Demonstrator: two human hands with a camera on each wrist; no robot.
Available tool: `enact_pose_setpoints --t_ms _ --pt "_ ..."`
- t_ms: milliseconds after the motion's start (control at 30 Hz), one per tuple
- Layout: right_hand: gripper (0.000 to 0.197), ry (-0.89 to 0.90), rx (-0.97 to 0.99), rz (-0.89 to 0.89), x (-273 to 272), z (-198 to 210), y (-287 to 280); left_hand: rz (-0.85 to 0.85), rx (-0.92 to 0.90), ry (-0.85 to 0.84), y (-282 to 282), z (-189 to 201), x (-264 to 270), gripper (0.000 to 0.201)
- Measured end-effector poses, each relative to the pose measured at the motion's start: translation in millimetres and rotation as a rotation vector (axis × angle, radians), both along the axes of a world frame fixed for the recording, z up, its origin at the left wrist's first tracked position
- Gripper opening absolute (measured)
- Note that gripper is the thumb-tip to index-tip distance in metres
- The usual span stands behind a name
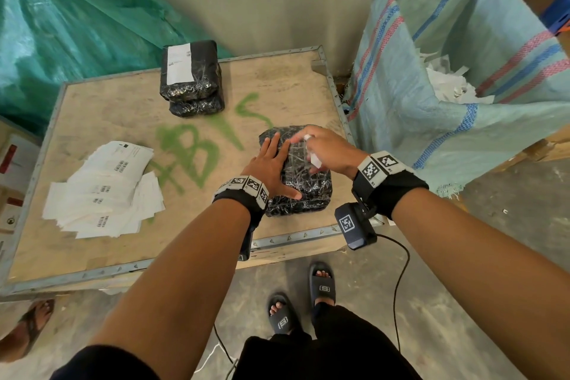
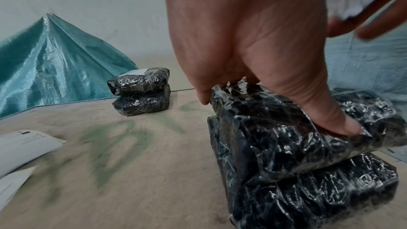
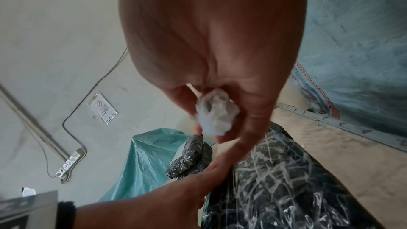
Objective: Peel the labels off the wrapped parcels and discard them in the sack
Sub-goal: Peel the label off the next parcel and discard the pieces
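Nearest, a black wrapped parcel (image 1: 297, 170), stacked on a second one (image 2: 319, 198), is pressed down by the left hand (image 1: 273, 165), its fingers (image 2: 343, 119) spread flat on the film. Just above it, a crumpled white label (image 3: 216, 112) is pinched in the curled fingers (image 3: 253, 123) of the right hand (image 1: 327, 148). Loose peeled sheets (image 1: 105, 191) lie left on the wooden surface (image 1: 101, 111). Farther back, two stacked parcels (image 1: 192, 80) are seen, the top one labelled. The sack (image 1: 431, 108) stands at right.
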State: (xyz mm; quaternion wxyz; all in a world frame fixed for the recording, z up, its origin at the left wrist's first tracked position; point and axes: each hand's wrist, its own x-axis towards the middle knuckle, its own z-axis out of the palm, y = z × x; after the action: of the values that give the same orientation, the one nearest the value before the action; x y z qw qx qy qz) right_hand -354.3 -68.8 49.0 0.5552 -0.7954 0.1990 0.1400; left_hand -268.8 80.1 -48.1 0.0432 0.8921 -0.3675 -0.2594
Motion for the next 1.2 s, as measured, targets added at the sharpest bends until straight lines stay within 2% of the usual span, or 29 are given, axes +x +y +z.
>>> enact_pose_setpoints --t_ms 67,100,200,333,433,533,633,700,767,867,967,1000,1100,1200 --pt "0.059 -0.133 0.019 0.051 -6 -1 0 0.001 0.005 -0.004 0 1 -1 0.139" --pt "0.063 -0.195 0.014 0.064 -7 -5 -1 0.0 0.009 -0.005 0 1 -1 0.139" --pt "0.054 -0.306 -0.029 0.06 -8 -15 -4 -0.005 0.012 -0.012 0 0 -1 0.136" --pt "0.035 -0.25 -0.103 -0.015 -9 -22 -7 0.003 -0.02 0.006 1 -1 0 0.136" --pt "0.019 -0.274 -0.189 -0.011 -7 -21 -14 0.005 -0.013 0.004 1 1 0 0.135" --pt "0.018 -0.305 -0.383 0.095 -3 -20 -22 -0.003 0.007 -0.008 0 3 -1 0.136" --pt "0.031 -0.183 -0.568 0.14 1 -14 -29 0.001 0.011 -0.005 0 4 -2 0.138" --pt "0.034 -0.136 -0.555 0.142 2 -5 -36 0.0 0.018 -0.003 0 5 -3 0.138" --pt "0.034 -0.172 -0.494 0.128 3 9 -45 -0.002 0.022 0.0 0 6 -3 0.138" --pt "0.033 -0.234 -0.423 0.033 2 36 -65 0.001 0.019 0.017 0 6 -2 0.138" --pt "0.039 -0.299 -0.423 -0.156 -3 60 -90 0.003 0.032 0.027 0 7 -1 0.138" --pt "0.044 -0.315 -0.43 -0.215 -5 67 -98 0.002 0.037 0.027 -1 8 -1 0.137" --pt "0.076 -0.358 -0.509 -0.342 -11 84 -124 -0.005 0.044 0.02 -2 10 -2 0.136" --pt "0.067 -0.399 -0.587 -0.45 -12 93 -149 0.0 0.047 0.024 -3 10 -2 0.136"
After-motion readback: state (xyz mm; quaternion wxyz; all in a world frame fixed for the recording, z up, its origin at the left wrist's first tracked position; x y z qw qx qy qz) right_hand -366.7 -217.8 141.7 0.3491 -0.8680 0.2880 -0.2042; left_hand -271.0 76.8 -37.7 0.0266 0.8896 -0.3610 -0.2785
